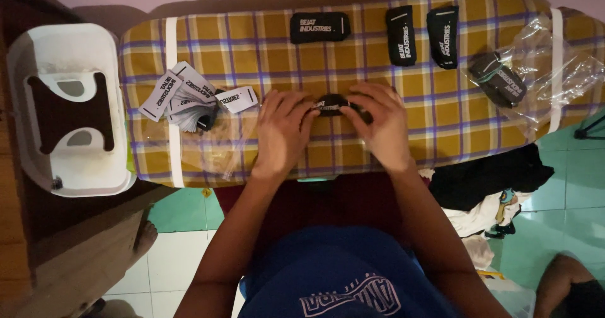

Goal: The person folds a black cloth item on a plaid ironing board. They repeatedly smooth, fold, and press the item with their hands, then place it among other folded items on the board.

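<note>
Both hands grasp a folded black sock (330, 104) between them; left hand (282, 131) and right hand (377, 126) equally near; its long axis runs hand to hand.

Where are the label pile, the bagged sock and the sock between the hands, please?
label pile (189, 96), head view, on a white label
bagged sock (498, 78), head view, mid-fold
sock (331, 104), head view, its printed middle

My fingers (328, 113) are covering most of the small black item (332, 104); at four o'clock, someone's knee (567, 280) is running off-frame.
</note>
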